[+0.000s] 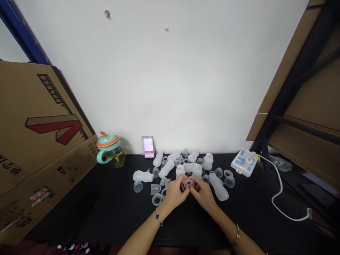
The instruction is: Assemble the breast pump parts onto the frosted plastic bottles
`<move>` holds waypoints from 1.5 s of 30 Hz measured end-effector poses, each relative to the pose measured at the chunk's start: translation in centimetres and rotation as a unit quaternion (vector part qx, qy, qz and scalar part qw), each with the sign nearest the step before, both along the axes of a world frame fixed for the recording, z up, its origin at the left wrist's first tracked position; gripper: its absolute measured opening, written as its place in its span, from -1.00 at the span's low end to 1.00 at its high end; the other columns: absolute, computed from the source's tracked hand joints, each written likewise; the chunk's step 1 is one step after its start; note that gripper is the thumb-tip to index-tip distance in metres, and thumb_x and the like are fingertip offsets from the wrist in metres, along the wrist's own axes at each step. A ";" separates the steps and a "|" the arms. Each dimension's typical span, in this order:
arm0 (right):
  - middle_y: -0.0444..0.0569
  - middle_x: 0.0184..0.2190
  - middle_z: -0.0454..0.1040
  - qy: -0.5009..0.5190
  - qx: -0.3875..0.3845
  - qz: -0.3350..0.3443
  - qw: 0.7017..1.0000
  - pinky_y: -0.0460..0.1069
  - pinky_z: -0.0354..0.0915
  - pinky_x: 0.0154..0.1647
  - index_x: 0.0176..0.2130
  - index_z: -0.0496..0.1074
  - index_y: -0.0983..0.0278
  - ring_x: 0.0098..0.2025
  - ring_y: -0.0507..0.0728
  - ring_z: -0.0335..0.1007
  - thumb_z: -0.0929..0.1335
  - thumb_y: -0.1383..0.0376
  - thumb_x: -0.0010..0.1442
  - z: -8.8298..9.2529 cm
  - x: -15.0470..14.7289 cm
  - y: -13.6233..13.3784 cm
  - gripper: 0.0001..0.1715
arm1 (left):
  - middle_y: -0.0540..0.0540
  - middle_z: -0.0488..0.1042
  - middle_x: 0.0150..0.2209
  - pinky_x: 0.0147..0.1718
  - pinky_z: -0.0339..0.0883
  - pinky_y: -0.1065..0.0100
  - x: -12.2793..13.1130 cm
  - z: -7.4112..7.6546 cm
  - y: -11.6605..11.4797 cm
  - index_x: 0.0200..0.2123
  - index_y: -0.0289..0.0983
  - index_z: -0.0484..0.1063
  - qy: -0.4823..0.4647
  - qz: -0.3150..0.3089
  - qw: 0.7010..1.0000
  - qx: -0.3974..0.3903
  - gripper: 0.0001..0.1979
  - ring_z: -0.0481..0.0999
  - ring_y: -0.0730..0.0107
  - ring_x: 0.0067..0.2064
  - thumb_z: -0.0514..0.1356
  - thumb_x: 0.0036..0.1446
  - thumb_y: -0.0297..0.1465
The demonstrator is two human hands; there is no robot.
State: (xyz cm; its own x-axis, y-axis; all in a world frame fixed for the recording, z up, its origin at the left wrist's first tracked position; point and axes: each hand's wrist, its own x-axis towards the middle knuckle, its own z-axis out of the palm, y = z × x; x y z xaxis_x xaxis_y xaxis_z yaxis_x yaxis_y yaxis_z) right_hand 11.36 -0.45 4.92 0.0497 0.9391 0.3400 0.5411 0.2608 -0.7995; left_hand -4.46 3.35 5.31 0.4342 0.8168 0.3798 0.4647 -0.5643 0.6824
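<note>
My left hand (175,194) and my right hand (203,194) meet above the black table (117,209), fingers pinched together on one small clear plastic ring part (188,183). Just beyond my fingers lies a scatter of translucent white bottles (166,169) and several clear caps and rings (156,199). A long white bottle (218,186) lies to the right of my right hand. My left wrist carries a bracelet with a blue charm, my right a gold bangle.
A large cardboard box (39,141) leans at the left. A teal cup with an orange lid (110,150) stands by the wall. A white power strip (244,162) with a white cable (278,191) sits at right, next to a dark shelf frame (297,88).
</note>
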 end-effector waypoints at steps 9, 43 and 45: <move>-0.10 -0.35 0.58 -0.009 -0.005 0.004 1.000 -0.06 0.22 -0.47 -0.07 0.52 0.21 -0.51 0.06 0.34 0.29 0.23 0.25 0.1 0.0 0.0 -0.70 | 0.12 0.41 -0.53 -0.51 0.20 0.48 0.0 -0.2 0.1 -0.11 -0.18 0.36 -0.006 -0.003 1.000 0.003 -0.82 0.44 0.45 -0.54 0.15 0.19 -0.40; -0.12 -0.41 0.53 -0.012 0.000 0.005 1.000 -0.06 0.21 -0.46 -0.09 0.52 0.20 -0.51 0.06 0.32 0.28 0.22 0.27 -0.5 0.1 0.2 -0.72 | 0.09 0.43 -0.53 -0.49 0.18 0.46 -0.1 -0.8 0.4 -0.15 -0.18 0.39 -0.006 0.000 1.000 0.010 -0.89 0.46 0.41 -0.51 0.11 0.26 -0.38; -0.12 -0.40 0.53 -0.012 0.001 0.003 1.000 -0.06 0.21 -0.45 -0.09 0.52 0.20 -0.51 0.06 0.33 0.28 0.24 0.27 -0.5 0.1 0.1 -0.72 | 0.09 0.42 -0.53 -0.49 0.17 0.46 0.0 -0.9 0.4 -0.15 -0.18 0.38 -0.003 -0.001 1.000 0.010 -0.89 0.45 0.42 -0.51 0.10 0.27 -0.39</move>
